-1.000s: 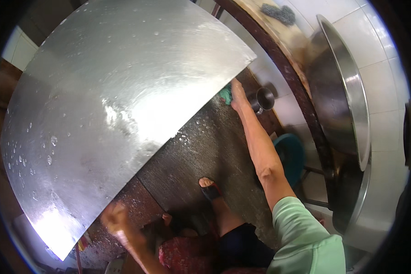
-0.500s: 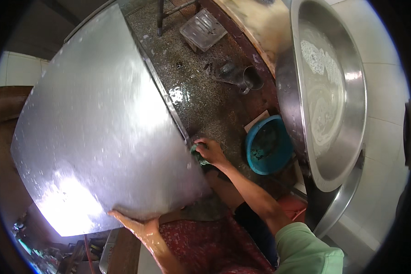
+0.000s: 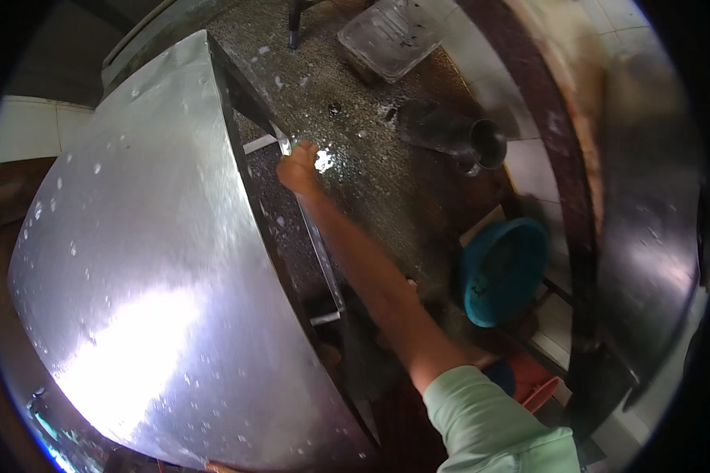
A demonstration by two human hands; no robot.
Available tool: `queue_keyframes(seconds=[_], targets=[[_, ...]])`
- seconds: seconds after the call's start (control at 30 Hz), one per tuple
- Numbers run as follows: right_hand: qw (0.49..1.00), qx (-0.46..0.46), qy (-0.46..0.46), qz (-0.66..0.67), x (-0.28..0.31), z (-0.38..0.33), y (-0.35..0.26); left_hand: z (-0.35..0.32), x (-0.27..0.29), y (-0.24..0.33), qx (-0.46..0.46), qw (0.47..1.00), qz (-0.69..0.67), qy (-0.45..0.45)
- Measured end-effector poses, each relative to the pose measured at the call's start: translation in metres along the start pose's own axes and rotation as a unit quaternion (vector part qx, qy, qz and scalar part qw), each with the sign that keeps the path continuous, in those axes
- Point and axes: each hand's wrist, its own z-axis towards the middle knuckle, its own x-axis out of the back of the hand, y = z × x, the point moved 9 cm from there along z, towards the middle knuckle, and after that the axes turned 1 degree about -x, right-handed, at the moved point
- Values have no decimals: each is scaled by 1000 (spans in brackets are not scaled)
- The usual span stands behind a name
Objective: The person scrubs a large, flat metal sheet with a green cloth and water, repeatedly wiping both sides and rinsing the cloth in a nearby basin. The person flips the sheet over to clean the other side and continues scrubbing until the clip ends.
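Note:
A large wet stainless-steel panel (image 3: 158, 213) fills the left side, dotted with droplets and glaring with reflected light. Along its right side runs a thin metal frame rail (image 3: 319, 248) with short crosspieces. My right hand (image 3: 300, 168) is closed at the rail's far end, my arm stretched forward. The green scouring pad it held a moment earlier is almost wholly hidden by the fingers now. At the bottom edge, only a sliver of my left hand (image 3: 219, 467) shows against the panel's near edge; its fingers are hidden.
On the wet speckled floor (image 3: 355, 189) lie a dark metal cylinder (image 3: 450, 138) and a clear plastic tray (image 3: 390, 35). A blue basin (image 3: 493, 276) stands right of my arm, with a red container (image 3: 532, 378) nearer me. A big steel basin (image 3: 647, 213) rises at far right.
My right hand has moved forward along the panel's side to the far end of the rail. The panel sits differently in view, exposing its side frame, and my left hand has nearly left the picture.

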Motion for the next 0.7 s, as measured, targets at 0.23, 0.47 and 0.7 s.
queue_keyframes(seconds=[0.23,0.47,0.7], targets=[[981,-68,-70,-168,-55,-7,6,18,4,-6,31,997,71,27],[987,-40,-69,-142,-16,-129,46,25,8,-7,48,993,100,38],[971,7,-149,-184,5,-274,118,29,12,-8,45,991,119,49]])
